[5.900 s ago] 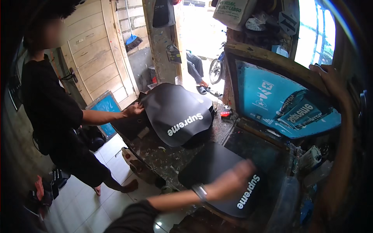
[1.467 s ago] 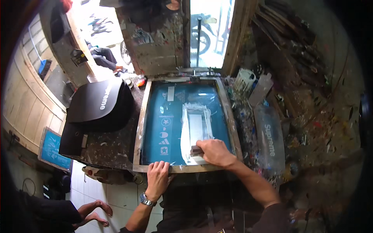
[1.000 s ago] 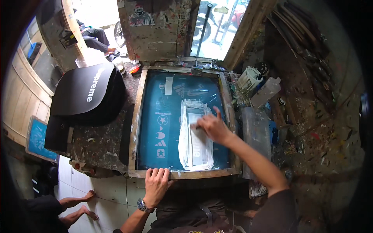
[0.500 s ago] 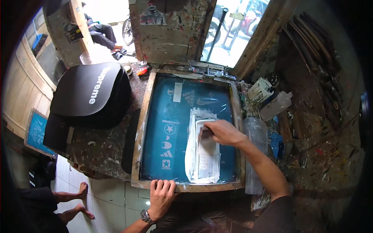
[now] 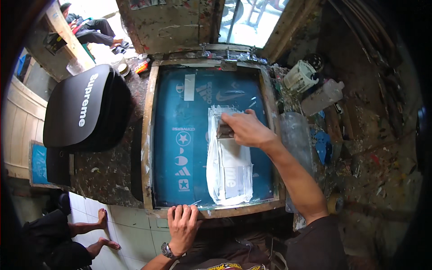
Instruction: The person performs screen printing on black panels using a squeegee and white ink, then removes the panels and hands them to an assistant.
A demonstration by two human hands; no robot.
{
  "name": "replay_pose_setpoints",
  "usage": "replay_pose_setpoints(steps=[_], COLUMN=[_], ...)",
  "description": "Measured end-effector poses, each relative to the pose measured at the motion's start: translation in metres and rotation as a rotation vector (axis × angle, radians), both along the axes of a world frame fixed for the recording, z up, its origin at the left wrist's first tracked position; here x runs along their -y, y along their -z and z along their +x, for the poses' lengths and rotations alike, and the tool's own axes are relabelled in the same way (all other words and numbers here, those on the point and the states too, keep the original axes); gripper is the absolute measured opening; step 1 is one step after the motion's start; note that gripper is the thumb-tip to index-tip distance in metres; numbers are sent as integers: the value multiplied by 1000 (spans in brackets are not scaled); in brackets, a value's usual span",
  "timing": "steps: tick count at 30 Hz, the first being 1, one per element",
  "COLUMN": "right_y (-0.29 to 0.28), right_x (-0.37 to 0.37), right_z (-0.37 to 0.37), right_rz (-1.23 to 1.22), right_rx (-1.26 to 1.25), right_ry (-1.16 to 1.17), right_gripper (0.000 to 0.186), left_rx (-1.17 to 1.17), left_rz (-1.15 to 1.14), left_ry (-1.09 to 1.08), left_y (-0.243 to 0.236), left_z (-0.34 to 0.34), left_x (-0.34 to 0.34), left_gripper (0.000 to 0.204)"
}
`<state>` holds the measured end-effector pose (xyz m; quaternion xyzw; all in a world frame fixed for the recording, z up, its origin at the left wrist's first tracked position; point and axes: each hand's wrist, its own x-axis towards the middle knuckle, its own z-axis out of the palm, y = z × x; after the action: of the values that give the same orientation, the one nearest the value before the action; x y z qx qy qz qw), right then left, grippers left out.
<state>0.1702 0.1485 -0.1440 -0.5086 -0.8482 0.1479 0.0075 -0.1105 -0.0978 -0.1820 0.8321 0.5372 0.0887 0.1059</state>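
Observation:
A silk-screen with a blue mesh [image 5: 177, 112] lies before me in a wooden frame [image 5: 147, 135], pale logos showing in it. White ink [image 5: 217, 180] covers a long strip right of its middle. My right hand [image 5: 249, 129] grips a squeegee [image 5: 225, 132] near the far end of that strip; its lower edge is partly hidden by my fingers. White lettering shows through the ink nearer to me. My left hand [image 5: 182, 225], with a watch on its wrist, has its fingers hooked over the frame's near edge.
A stack of black curved pieces [image 5: 67, 112] with white lettering stands left on the stained bench. To the right are a white tub [image 5: 300, 76], a plastic bottle [image 5: 323, 96] and a clear cylinder [image 5: 294, 135]. Metal hinge clamps [image 5: 228, 63] sit behind the frame. Another person's feet [image 5: 103, 229] show lower left.
My right hand has pushed the squeegee farther from me along the ink strip. My left hand stays on the frame's near edge. The whole view has shifted somewhat.

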Motion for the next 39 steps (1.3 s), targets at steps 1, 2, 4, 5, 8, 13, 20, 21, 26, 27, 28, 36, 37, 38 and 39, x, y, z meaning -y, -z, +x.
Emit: replay_pose_setpoints(steps=[1,2,4,5,8,13,20,21,26,27,28,36,37,38,39], right_y=[-6,-11,-5,0,7,-1,3,5,8,10,13,14,7,2,-3], right_x=[8,16,36,47,81,132,199,207,243,246,252,268,267,266,264], right_z=[-5,-9,-7,-5,-7,-17,-25,-25,-36,-36,-35,-38,-46,-48,-51], right_rz=[-8,-87,-93,-96,-18,-35,6,54,414,429,509,679,672,666,705], right_rx=[-3,33,35,33,10,78,42,50,-101,-102,-72,-104,-172,-180,-181], right_ry=[11,21,5,14,-4,10,76,77,97,98,152,262,262,251,267], right_gripper=[34,34,34,34,43,47,49,49,42,42,38,30,38,38,44], left_rx=[-3,7,18,16,60,69,102,110,83,79,87,56,41,29,21], left_rz=[-8,-11,-8,-11,17,43,108,120,212,205,208,204,189,183,180], left_ry=[11,9,9,18,4,9,-2,4,12,17,30,58,37,32,12], left_y=[-1,-2,-6,-8,-10,-11,-12,-11,-20,-22,-18,-38,-45,-55,-66], left_z=[0,0,1,2,3,2,4,5,-7,-5,-3,0,-7,-8,-11], left_x=[-1,-2,-3,-3,-4,-1,0,0,3,3,2,-2,-1,-1,-3], left_gripper=[64,64,63,63,58,52,42,41,39,38,39,41,41,40,40])
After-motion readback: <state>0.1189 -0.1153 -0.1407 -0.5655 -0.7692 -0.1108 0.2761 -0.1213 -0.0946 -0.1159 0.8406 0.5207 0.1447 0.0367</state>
